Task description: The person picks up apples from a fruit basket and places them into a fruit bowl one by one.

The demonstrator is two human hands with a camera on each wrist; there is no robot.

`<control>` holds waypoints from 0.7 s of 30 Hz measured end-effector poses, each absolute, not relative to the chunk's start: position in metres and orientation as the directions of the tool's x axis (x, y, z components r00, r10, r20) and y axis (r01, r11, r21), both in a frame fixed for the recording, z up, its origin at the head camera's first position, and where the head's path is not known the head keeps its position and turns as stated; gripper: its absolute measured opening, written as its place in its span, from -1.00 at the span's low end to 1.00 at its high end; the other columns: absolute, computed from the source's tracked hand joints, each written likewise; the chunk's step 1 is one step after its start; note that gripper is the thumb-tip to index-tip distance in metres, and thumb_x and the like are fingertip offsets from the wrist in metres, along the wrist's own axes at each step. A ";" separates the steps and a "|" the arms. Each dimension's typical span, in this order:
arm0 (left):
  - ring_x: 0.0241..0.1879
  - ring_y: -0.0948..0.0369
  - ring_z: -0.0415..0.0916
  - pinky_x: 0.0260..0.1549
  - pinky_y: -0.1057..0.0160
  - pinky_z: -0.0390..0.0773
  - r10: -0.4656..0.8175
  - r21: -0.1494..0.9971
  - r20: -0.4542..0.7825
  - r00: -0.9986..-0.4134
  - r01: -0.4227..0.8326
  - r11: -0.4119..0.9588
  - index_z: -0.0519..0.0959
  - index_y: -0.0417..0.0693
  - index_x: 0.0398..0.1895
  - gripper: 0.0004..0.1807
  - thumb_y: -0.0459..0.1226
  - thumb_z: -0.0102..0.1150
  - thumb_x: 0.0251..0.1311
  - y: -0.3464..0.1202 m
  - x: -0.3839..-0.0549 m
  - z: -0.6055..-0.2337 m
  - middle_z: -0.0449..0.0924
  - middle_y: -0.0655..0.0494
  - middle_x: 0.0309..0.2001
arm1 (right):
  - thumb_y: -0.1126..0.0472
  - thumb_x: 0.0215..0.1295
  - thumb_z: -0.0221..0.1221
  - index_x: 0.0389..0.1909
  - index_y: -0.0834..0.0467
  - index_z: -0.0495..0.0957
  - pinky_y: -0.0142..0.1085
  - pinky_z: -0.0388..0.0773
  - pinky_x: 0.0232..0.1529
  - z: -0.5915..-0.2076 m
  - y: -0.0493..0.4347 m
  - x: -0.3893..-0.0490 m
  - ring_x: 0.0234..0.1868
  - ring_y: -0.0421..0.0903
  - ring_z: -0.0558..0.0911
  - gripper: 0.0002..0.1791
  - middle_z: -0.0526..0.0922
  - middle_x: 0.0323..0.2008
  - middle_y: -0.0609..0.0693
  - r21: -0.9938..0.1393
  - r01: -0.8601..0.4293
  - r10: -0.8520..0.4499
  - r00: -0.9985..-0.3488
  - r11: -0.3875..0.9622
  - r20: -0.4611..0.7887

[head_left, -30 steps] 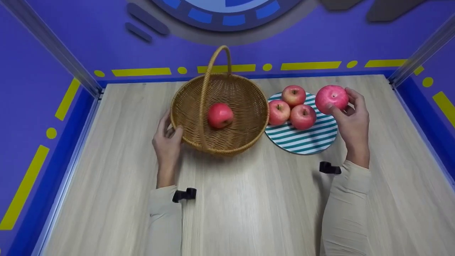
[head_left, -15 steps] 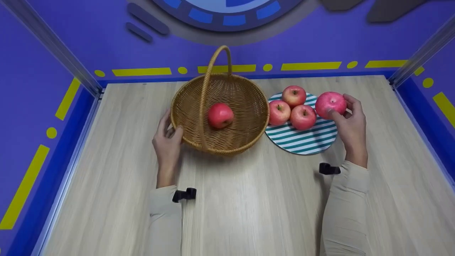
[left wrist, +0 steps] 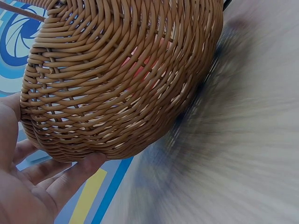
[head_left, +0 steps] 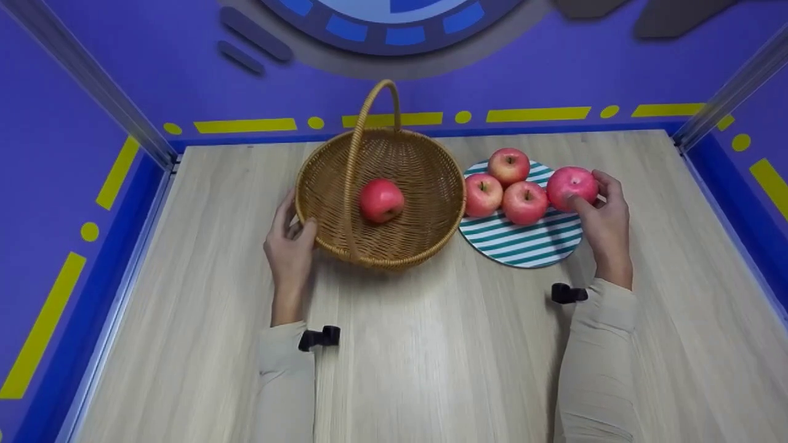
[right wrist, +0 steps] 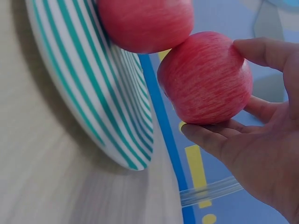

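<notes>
My left hand point(head_left: 290, 249) holds the left side of a round wicker basket point(head_left: 425, 237), thumb at the rim and fingers spread along the outer weave in the left wrist view. One red apple point(head_left: 381, 200) lies inside the basket, behind its arched handle point(head_left: 355, 166). With thumb and fingers, my right hand point(head_left: 606, 224) grips a pinkish-red apple point(right wrist: 208, 79) over the right side of a green-and-white striped plate point(head_left: 523, 243). Three more apples point(head_left: 524, 203) sit together on that plate; the gripped one is right beside the nearest of them.
Everything stands on a pale wood-grain table point(head_left: 418, 344). A blue panel point(head_left: 529, 67) with yellow marks rises behind it, and further panels close both sides. The plate lies close to the basket's right side.
The right hand has lowered its apple toward the plate and slightly left, closer to the other apples. My left hand and the basket stay where they were.
</notes>
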State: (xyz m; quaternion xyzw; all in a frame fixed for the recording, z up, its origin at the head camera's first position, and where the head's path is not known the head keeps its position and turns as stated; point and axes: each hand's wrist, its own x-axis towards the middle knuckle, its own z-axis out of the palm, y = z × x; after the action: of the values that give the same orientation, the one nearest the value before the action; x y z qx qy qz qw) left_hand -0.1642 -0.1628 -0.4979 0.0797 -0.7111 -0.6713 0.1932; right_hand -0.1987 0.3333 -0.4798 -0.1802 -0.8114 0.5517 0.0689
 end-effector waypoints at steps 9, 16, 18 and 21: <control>0.14 0.06 0.66 -0.16 0.19 0.79 -0.362 0.986 0.167 -0.917 0.151 0.074 0.51 0.19 0.51 -0.36 -0.34 0.21 0.36 -0.163 -0.163 -0.498 0.55 0.04 0.39 | 0.00 0.49 0.22 0.70 0.01 0.08 -0.11 0.43 0.41 -0.489 0.334 -0.201 0.43 0.03 0.31 -0.14 0.25 0.56 0.09 -0.917 0.254 0.381 -0.916 0.307 -0.126; 0.15 -0.01 0.66 -0.20 0.23 0.78 -0.362 0.986 0.167 -0.917 0.157 0.057 0.51 0.13 0.52 -0.36 -0.37 0.20 0.37 -0.163 -0.163 -0.498 0.56 0.03 0.36 | -0.01 0.51 0.19 0.71 0.02 0.06 -0.09 0.38 0.45 -0.496 0.335 -0.203 0.46 0.05 0.29 -0.14 0.23 0.57 0.13 -0.918 0.261 0.375 -0.917 0.298 -0.139; 0.16 -0.01 0.65 -0.17 0.24 0.78 -0.362 0.986 0.168 -0.917 0.159 0.054 0.51 0.13 0.52 -0.36 -0.37 0.21 0.37 -0.163 -0.164 -0.498 0.56 0.03 0.37 | -0.02 0.51 0.18 0.72 0.00 0.05 -0.07 0.35 0.48 -0.497 0.335 -0.203 0.47 0.06 0.28 -0.14 0.21 0.59 0.12 -0.918 0.269 0.374 -0.915 0.291 -0.150; 0.16 -0.01 0.65 -0.15 0.24 0.77 -0.366 0.986 0.167 -0.915 0.159 0.052 0.52 0.14 0.51 -0.36 -0.37 0.21 0.36 -0.163 -0.164 -0.497 0.56 0.04 0.37 | -0.05 0.53 0.14 0.73 -0.01 0.01 -0.03 0.28 0.53 -0.497 0.336 -0.204 0.53 0.08 0.22 -0.13 0.16 0.63 0.11 -0.914 0.287 0.361 -0.916 0.286 -0.175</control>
State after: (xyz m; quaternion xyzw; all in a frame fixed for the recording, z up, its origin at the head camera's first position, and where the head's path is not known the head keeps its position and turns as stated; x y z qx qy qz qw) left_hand -0.1635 -0.1627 -0.4968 0.0741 -0.6995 -0.6844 0.1919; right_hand -0.2035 0.3365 -0.4974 -0.2022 -0.8012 0.5623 0.0330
